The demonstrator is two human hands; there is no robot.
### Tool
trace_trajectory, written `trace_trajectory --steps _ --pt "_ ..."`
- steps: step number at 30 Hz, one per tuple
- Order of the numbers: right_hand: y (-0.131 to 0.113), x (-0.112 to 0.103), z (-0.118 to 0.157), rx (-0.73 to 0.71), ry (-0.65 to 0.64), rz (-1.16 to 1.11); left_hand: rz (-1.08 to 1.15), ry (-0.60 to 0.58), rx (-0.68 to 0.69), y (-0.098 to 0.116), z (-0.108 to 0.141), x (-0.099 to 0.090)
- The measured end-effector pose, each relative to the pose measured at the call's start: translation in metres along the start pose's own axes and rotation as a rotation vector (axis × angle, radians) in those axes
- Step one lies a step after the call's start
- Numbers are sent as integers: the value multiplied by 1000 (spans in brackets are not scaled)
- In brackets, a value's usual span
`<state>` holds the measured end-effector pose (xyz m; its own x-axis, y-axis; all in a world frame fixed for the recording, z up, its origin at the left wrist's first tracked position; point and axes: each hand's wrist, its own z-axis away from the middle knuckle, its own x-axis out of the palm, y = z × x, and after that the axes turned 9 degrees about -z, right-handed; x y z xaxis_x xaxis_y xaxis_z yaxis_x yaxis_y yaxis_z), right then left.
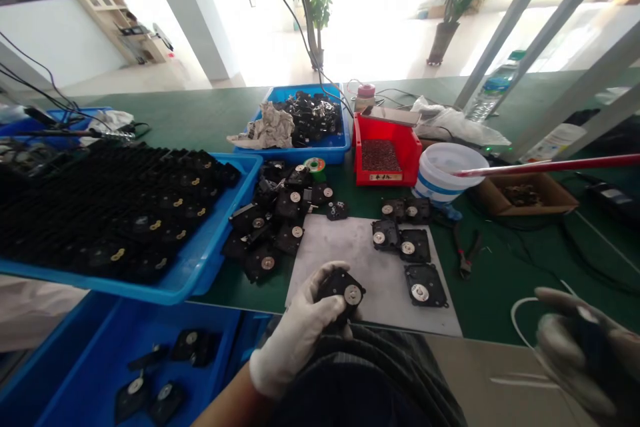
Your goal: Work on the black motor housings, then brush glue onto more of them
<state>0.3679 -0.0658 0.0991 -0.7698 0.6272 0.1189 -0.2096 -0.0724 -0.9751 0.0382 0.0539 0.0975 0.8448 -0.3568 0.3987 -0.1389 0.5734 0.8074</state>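
Left hand [305,323], gloved: grip closed on black disc-hub module [340,292], above near edge of white sheet [334,250]. Likely light, rigid, slick; best held by side edges, off silver hub. Right hand [575,347] blurred; grip unclear.

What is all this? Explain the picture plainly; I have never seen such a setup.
There is no robot, only a person in light gloves. The one picture comes from a camera on their head, looking forward and down. The left hand holds a black part with a silver disc; the right hand, blurred at the right edge, seems to hold something dark and unclear. On the green table lie a pale sheet with similar parts, a crowded blue tray, a red bin, a white bucket and pliers.
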Motion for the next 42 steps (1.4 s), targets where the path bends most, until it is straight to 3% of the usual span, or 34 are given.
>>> trace_trajectory --steps 3,7,11,14,17,42 --pt "-4 26 27 34 -174 100 -53 9 -3 -2 3 3" --pt "7 73 42 -158 -291 285 -203 18 13 -4 6 6" --pt "16 121 46 -583 -342 530 -322 9 44 -5 7 8" --pt "14 143 46 -914 -361 762 -340 -10 12 -4 8 9" --pt "11 149 46 -981 -341 833 -370 -23 15 -1 10 11" --pt "9 149 44 -954 -323 878 -435 -22 46 3 8 11"
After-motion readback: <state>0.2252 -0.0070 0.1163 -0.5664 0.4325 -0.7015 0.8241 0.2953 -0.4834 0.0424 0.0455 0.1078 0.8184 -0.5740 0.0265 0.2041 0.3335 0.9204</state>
